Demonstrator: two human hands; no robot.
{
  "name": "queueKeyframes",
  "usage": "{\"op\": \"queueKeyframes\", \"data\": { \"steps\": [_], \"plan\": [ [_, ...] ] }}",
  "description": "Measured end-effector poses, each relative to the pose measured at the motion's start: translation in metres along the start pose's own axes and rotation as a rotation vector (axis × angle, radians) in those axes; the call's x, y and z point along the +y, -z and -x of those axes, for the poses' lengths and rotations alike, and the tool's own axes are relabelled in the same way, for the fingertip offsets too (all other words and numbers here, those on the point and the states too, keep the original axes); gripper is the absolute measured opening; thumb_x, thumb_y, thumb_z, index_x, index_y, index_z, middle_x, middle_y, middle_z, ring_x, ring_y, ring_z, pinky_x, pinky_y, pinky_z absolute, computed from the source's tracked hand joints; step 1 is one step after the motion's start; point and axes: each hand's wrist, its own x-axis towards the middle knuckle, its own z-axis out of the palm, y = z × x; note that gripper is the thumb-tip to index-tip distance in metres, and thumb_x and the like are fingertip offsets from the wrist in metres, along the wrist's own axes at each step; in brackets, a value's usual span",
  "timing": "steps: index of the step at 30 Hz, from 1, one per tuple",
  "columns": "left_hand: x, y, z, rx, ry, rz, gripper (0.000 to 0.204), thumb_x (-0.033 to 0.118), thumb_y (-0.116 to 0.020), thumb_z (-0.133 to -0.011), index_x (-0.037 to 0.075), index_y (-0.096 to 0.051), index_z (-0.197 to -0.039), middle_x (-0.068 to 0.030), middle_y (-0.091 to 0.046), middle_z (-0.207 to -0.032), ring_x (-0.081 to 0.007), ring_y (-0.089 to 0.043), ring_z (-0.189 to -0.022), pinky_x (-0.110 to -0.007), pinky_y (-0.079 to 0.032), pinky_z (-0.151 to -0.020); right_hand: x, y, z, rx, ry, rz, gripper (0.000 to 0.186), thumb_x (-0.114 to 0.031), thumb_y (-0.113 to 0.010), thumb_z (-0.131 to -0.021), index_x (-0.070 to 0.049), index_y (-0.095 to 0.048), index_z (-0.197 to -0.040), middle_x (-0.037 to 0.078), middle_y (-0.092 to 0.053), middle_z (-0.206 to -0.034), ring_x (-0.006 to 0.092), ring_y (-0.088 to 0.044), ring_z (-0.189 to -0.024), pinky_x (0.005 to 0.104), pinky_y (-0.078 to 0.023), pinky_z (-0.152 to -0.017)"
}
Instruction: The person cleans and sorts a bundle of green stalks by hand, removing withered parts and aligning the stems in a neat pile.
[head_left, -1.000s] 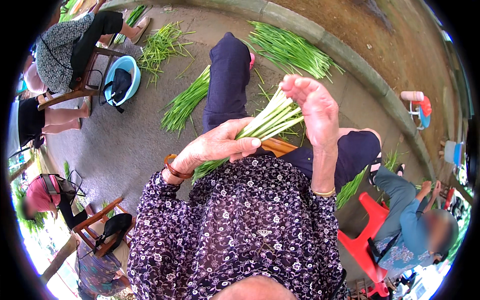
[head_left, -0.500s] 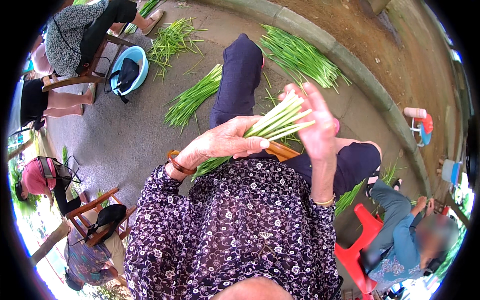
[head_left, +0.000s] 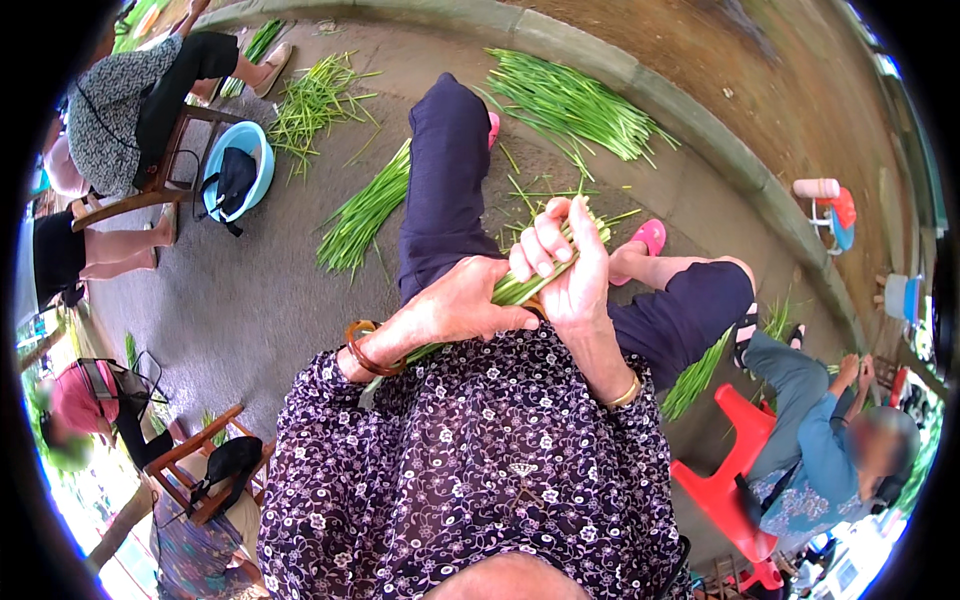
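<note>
A bunch of long green stalks, pale toward its upper ends, lies slantwise across my lap. My left hand is closed around its middle, thumb on top, and a brown bangle circles that wrist. Around the pale upper ends curl the fingers of my right hand, its palm turned partly toward me. The lower tips pass beneath my left wrist and stick out beside my patterned sleeve. Both hands hide much of the bunch.
Beyond my knees lie a large stalk pile by the curb, another pile and loose trimmings. A blue basin holds a black bag. Seated people are on both sides; a red plastic chair stands at right.
My right hand, open and blurred beside the pale ends before, has come left and closed around them. The left hand keeps its hold. The whole view has shifted slightly.
</note>
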Motion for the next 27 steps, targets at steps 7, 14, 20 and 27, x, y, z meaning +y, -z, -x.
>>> {"op": "queueKeyframes", "data": {
  "steps": [7,14,20,27],
  "plan": [
    [-0.010,-0.015,0.005,0.409,-0.204,-0.505,0.027,0.012,-0.063,-0.070,0.000,-0.046,-0.087,-0.0168,-0.056,-0.067,-0.0339,-0.055,-0.065,-0.037,-0.042,-0.053,-0.023,0.008,-0.009,0.043,0.170,-0.062,0.033,-0.034,-0.033,-0.090,-0.009,-0.051,-0.079,-0.004,-0.027,-0.048,0.0092,-0.031,-0.041,0.0261,-0.034,-0.042],
    [-0.015,-0.018,0.002,0.546,-0.350,-0.572,0.023,0.008,-0.060,-0.073,0.001,-0.045,-0.089,-0.0157,-0.054,-0.065,-0.0325,-0.055,-0.060,-0.038,-0.042,-0.050,-0.032,0.010,-0.016,0.029,0.210,-0.108,0.030,-0.032,-0.034,-0.090,-0.008,-0.049,-0.079,-0.004,-0.027,-0.049,0.0093,-0.030,-0.041,0.0260,-0.033,-0.043],
    [-0.017,-0.010,-0.002,0.450,-0.294,-0.431,0.018,0.011,-0.058,-0.076,0.002,-0.043,-0.080,-0.0169,-0.049,-0.054,-0.0344,-0.052,-0.053,-0.040,-0.038,-0.045,-0.035,0.006,-0.023,0.038,0.212,-0.100,0.027,-0.029,-0.036,-0.090,-0.008,-0.047,-0.076,-0.004,-0.028,-0.049,0.0096,-0.031,-0.041,0.0263,-0.033,-0.043],
    [-0.004,-0.002,-0.004,0.489,-0.281,-0.709,0.024,0.018,-0.058,-0.077,0.004,-0.039,-0.072,-0.0151,-0.044,-0.049,-0.0339,-0.049,-0.047,-0.041,-0.035,-0.042,-0.044,0.017,-0.036,0.070,0.172,-0.142,0.023,-0.025,-0.040,-0.089,-0.007,-0.046,-0.077,-0.005,-0.029,-0.048,0.0091,-0.032,-0.040,0.0269,-0.033,-0.043]
  ]
}}
